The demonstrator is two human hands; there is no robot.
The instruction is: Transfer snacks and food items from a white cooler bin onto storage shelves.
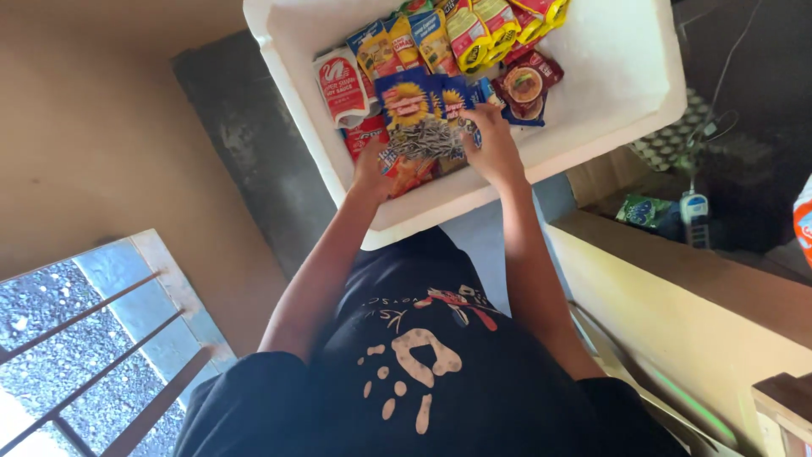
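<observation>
1. I see both hands working inside a white foam box [592,93] that fills the upper middle of the frame. It is packed with snack packets lying flat and overlapping.
2. The thing in hand is a blue sunflower-seed packet [414,114] with a clear window showing grey seeds. It lies near the box's lower rim, at the centre of the frame, with more blue packets beside it.
3. My left hand [370,169] sits at the packet's lower left corner, beside an orange packet [410,173]. Its fingers are tucked down among the packets; I cannot tell whether they pinch anything.
4. My right hand [491,140] rests on the right edge of the blue packets, fingers curled over the top of them. It looks like a light hold on the packet edge, but I cannot be sure it is closed.
5. Handling, as I judge it: the packet is light and soft, with slick crinkly film, and the loose seeds will shift inside. I would grip a sealed edge or corner, not the bulging middle, since film slips under flat pressure.
6. Both forearms reach straight up the frame from the black shirt [423,355], elbows bent slightly outward, wrists close together over the box's lower rim.
7. Around it: a white-and-red sachet [341,85] at the left, yellow packets [486,30] along the top, a dark red packet [526,85] right of my right hand.
</observation>
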